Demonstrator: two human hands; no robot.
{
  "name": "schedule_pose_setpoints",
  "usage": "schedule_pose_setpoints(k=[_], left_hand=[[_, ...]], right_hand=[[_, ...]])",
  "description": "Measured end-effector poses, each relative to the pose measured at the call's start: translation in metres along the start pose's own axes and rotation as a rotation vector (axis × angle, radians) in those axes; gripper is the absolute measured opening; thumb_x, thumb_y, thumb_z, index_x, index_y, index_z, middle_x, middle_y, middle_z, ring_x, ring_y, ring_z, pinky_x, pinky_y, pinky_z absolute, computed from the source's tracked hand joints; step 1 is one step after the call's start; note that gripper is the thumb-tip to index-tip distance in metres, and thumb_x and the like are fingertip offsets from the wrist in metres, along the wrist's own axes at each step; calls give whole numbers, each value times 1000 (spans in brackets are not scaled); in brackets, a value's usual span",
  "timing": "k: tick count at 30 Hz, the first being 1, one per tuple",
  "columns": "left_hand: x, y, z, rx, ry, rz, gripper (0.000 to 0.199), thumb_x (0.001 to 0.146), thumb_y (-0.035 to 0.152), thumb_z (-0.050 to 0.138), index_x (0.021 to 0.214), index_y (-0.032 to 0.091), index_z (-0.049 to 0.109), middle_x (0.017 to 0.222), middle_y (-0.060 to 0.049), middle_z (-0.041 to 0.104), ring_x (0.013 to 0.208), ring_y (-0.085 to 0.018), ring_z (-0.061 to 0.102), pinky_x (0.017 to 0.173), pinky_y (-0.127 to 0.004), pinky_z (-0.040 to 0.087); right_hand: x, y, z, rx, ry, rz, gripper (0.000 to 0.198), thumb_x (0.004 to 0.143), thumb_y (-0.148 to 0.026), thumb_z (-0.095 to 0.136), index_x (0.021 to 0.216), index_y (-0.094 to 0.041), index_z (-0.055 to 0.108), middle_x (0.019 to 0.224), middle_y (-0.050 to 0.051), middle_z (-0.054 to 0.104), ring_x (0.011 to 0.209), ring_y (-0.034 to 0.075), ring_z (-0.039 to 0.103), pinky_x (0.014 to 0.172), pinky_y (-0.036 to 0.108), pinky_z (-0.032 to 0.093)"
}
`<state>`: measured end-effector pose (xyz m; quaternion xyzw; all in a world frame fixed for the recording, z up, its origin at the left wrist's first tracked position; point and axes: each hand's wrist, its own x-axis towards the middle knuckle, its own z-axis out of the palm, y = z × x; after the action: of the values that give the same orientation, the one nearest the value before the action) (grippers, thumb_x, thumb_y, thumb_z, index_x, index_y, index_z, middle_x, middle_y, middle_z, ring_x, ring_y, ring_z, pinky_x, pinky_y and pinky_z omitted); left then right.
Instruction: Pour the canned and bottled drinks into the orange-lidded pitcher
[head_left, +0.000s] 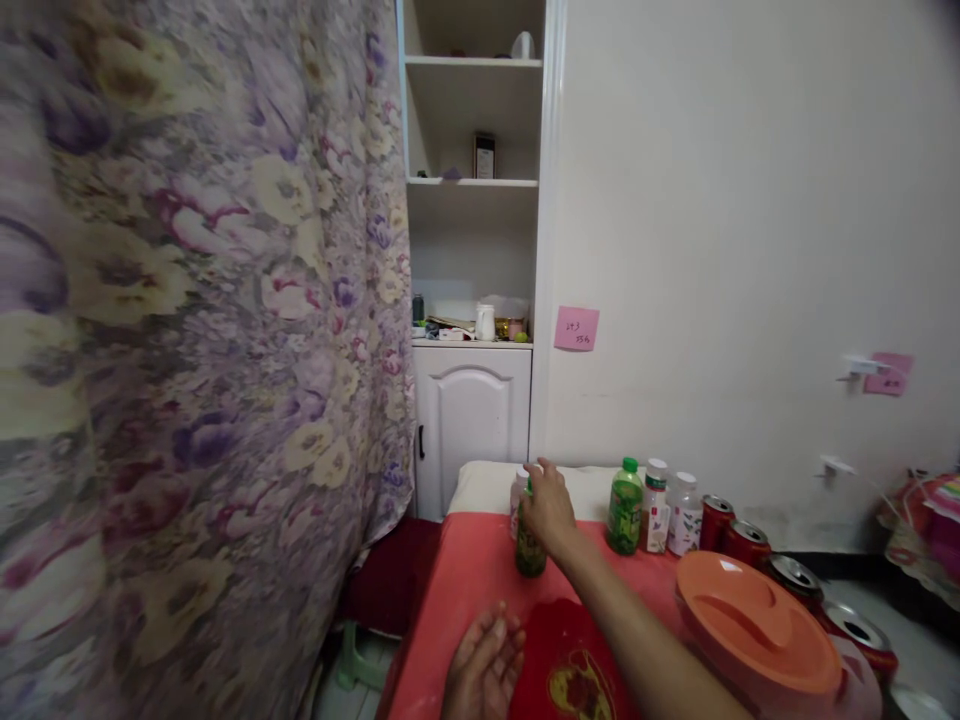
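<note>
My right hand [551,505] reaches over the table with its fingers around the upper part of a green drink bottle [530,556], which is upright. Just behind that bottle stands a white-capped bottle [518,490], partly hidden. My left hand [486,665] is low at the near side, palm turned up, fingers loosely curled and nothing visible in them. Beside it lies a red piece with a gold print [544,640], partly covered by my right forearm.
Another green bottle [625,510], two white-capped bottles [655,510] and several drink cans [746,545] line the table's right side. An orange-lidded container [757,620] sits in front of them. A floral curtain [225,350] hangs left; a shelf cabinet [472,400] stands behind.
</note>
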<state>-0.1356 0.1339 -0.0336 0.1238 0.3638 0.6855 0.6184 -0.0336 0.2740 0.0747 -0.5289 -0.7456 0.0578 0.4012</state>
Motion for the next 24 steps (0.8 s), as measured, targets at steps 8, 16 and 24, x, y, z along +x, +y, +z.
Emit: schedule_pose_setpoints(k=[8, 16, 24], left_hand=[[3, 1, -10, -23, -28, -13, 33, 67, 13, 82, 97, 18, 69, 82, -7, 79, 80, -23, 79, 78, -30, 57], [0, 2, -8, 37, -4, 10, 37, 62, 16, 86, 95, 19, 69, 81, -7, 79, 82, -25, 78, 80, -32, 56], [-5, -6, 5, 300, 3, 409, 51, 53, 14, 92, 100, 22, 74, 110, -11, 76, 120, -35, 64, 104, -37, 49]], right_hand=[[-1, 5, 0, -246, -134, -32, 33, 95, -22, 63, 128, -19, 61, 131, 9, 62, 115, 26, 61, 96, 48, 51], [-24, 1, -29, -252, -120, -51, 35, 86, -4, 51, 114, -15, 70, 113, 15, 66, 108, 30, 57, 85, 39, 49], [-91, -4, -90, -50, -36, -176, 42, 87, -2, 46, 117, -25, 63, 117, 7, 64, 107, 25, 57, 89, 35, 51]])
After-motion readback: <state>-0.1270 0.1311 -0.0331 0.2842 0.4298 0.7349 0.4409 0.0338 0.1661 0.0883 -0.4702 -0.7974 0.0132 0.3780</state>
